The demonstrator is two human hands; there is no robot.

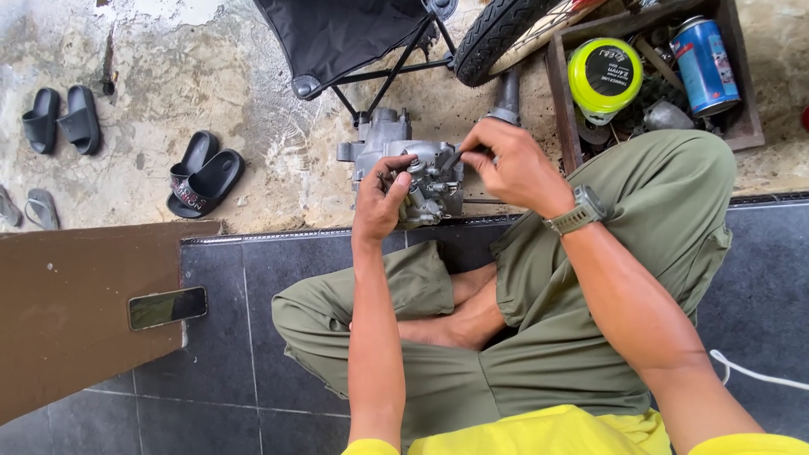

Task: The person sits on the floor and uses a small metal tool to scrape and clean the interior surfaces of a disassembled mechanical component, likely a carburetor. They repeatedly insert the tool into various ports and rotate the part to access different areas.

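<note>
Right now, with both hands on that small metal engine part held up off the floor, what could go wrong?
1. The carburetor is held in the air by the left hand alone; a slip could drop it onto the concrete floor.
2. The right hand works a thin tool close to the left fingers, so a slip might jab them.
3. Any small loosened piece could fall into the rough, dirty concrete or the lap and be hard to find.
</note>
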